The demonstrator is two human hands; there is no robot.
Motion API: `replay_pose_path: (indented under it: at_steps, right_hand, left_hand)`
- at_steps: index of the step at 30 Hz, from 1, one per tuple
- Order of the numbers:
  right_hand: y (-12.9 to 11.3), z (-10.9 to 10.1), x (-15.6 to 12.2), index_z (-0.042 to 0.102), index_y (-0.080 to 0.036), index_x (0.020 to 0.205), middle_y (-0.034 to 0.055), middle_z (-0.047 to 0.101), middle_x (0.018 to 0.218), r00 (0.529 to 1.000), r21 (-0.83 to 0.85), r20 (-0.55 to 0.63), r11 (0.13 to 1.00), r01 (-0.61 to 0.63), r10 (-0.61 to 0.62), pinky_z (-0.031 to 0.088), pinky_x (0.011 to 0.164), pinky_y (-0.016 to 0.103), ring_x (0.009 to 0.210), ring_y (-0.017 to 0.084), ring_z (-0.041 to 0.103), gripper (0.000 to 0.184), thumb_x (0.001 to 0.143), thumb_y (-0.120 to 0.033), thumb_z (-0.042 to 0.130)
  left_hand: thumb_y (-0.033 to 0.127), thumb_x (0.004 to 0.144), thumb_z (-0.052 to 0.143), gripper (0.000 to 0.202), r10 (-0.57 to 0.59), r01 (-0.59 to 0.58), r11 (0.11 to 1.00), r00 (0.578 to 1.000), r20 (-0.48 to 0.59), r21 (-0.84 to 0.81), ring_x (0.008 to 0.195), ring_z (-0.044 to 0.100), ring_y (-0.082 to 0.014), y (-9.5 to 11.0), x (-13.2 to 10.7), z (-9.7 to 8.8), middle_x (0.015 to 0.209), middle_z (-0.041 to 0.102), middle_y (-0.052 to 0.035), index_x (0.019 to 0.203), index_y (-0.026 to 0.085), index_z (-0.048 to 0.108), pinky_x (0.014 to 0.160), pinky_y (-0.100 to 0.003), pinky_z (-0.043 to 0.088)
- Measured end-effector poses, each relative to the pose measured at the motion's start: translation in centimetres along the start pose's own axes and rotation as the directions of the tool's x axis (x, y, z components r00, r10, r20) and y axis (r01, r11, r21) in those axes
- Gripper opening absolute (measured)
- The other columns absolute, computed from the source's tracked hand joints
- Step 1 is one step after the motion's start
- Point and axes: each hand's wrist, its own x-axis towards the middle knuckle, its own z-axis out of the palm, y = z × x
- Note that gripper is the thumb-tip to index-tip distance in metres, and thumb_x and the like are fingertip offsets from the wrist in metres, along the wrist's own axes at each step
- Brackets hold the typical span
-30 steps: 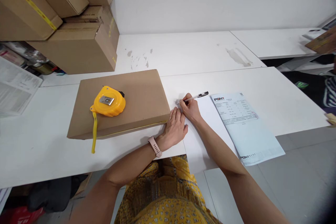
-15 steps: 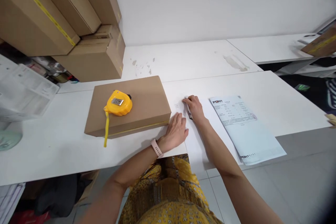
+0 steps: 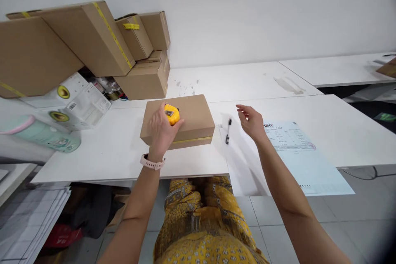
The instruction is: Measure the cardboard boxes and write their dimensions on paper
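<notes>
Grips the yellow tape measure (image 3: 172, 114) from above with the left hand (image 3: 161, 132), fingers curled round its case, atop the flat cardboard box (image 3: 193, 123) toward the box's left end. Differs from half a second ago: tape measure then untouched on the box, left hand then flat on the table by the box's near corner. No longer holds the pen (image 3: 228, 130) in the right hand (image 3: 252, 123); pen now loose on the white sheet (image 3: 244, 169), just right of the box. Hovers the right hand above the sheet, fingers spread and slightly bent, holding nothing, between the pen and the printed form (image 3: 297, 148). Shows the flat box shut, yellow tape along its front side, contents hidden. Rests box, sheet and form on the white table (image 3: 108, 152). Shows, farther left by the wall, stacked brown cartons (image 3: 93, 41), all shut, white avocado-printed boxes (image 3: 80, 105) and a green bottle with a pink cap (image 3: 43, 136)
</notes>
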Motion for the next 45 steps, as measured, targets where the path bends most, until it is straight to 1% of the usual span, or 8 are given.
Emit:
replay_pose_path:
  at_steps: [4,7,10,16,20,27,35,45]
  right_hand:
    - [-6.7,-1.9,-1.0,0.071,-0.023,0.11,0.0093,0.071,0.107,1.0,0.202,0.01,0.979,0.007,-0.01,0.054,0.086,0.042,0.094,0.022,0.066,0.028,0.091,-0.033,0.054]
    - [-11.3,-1.8,-1.6,0.071,-0.021,0.107,0.0088,0.071,0.099,0.972,0.438,0.216,0.881,-0.178,0.09,0.057,0.08,0.038,0.084,0.019,0.066,0.029,0.091,-0.042,0.058]
    - [-14.5,-0.5,-1.3,0.071,-0.017,0.101,0.0116,0.072,0.095,0.829,0.547,0.55,0.707,-0.447,0.098,0.058,0.068,0.034,0.078,0.02,0.066,0.044,0.091,-0.058,0.057]
    - [-17.9,2.3,-0.2,0.058,-0.02,0.07,0.0063,0.064,0.067,0.628,0.46,0.775,0.619,-0.636,0.07,0.045,0.046,0.026,0.054,0.015,0.056,0.065,0.083,-0.082,0.047]
    - [-19.4,3.1,0.2,0.046,-0.021,0.059,0.0003,0.047,0.053,0.633,0.416,0.771,0.697,-0.585,0.071,0.03,0.04,0.024,0.045,0.01,0.041,0.069,0.081,-0.086,0.043]
    - [-14.8,2.5,4.4,0.037,-0.024,0.065,-0.0057,0.034,0.055,0.822,0.593,0.554,0.63,-0.501,0.132,0.018,0.042,0.026,0.047,0.008,0.023,0.059,0.074,-0.072,0.07]
    - [-8.6,5.5,3.6,0.043,-0.022,0.065,-0.0025,0.041,0.062,0.765,0.397,0.525,0.687,-0.608,0.374,0.02,0.045,0.026,0.051,0.009,0.028,0.051,0.081,-0.066,0.064]
    - [-9.1,6.6,3.3,0.044,-0.021,0.065,0.002,0.05,0.066,0.832,0.137,0.43,0.886,-0.443,0.35,0.028,0.055,0.028,0.063,0.015,0.042,0.054,0.084,-0.071,0.053]
  left_hand:
    - [0.041,0.075,0.078,0.07,-0.117,0.136,0.935,0.99,0.079,-0.327,0.114,0.06,-0.0355,0.6,0.0,-1.0,0.123,0.061,-0.0141,0.133,0.018,0.046,0.098,-0.051,0.046]
    - [0.047,0.08,0.067,0.061,-0.046,0.3,0.644,0.934,0.355,-0.704,0.088,0.068,-0.026,2.3,-0.2,-3.1,0.111,0.066,-0.0105,0.13,0.019,0.045,0.077,-0.041,0.053]
    - [0.045,0.081,0.062,0.055,0.125,0.405,0.446,0.855,0.504,-0.798,0.077,0.07,-0.0229,3.8,-0.2,-5.0,0.111,0.068,-0.0102,0.127,0.019,0.047,0.065,-0.035,0.052]
    - [0.044,0.083,0.066,0.054,0.183,0.452,0.459,0.794,0.579,-0.765,0.077,0.071,-0.0234,3.5,0.3,-6.2,0.103,0.071,-0.0089,0.126,0.019,0.046,0.063,-0.033,0.052]
    - [0.044,0.082,0.067,0.054,0.168,0.479,0.473,0.774,0.61,-0.739,0.076,0.072,-0.0242,2.5,1.0,-6.6,0.102,0.073,-0.0091,0.126,0.019,0.047,0.062,-0.033,0.052]
    - [0.039,0.075,0.073,0.045,0.023,0.454,0.523,0.838,0.545,-0.721,0.072,0.072,-0.0264,-3.6,4.7,-9.8,0.103,0.075,-0.0111,0.113,0.016,0.063,0.053,-0.03,0.05]
    - [0.044,0.074,0.072,0.048,-0.142,0.546,0.64,0.775,0.615,-0.54,0.068,0.071,-0.0278,-14.7,7.5,-12.9,0.1,0.075,-0.0164,0.111,0.015,0.071,0.045,-0.027,0.047]
    - [0.038,0.075,0.073,0.044,-0.114,0.585,0.638,0.716,0.689,-0.502,0.073,0.073,-0.0268,-16.0,7.6,-12.7,0.103,0.076,-0.015,0.112,0.013,0.069,0.05,-0.027,0.053]
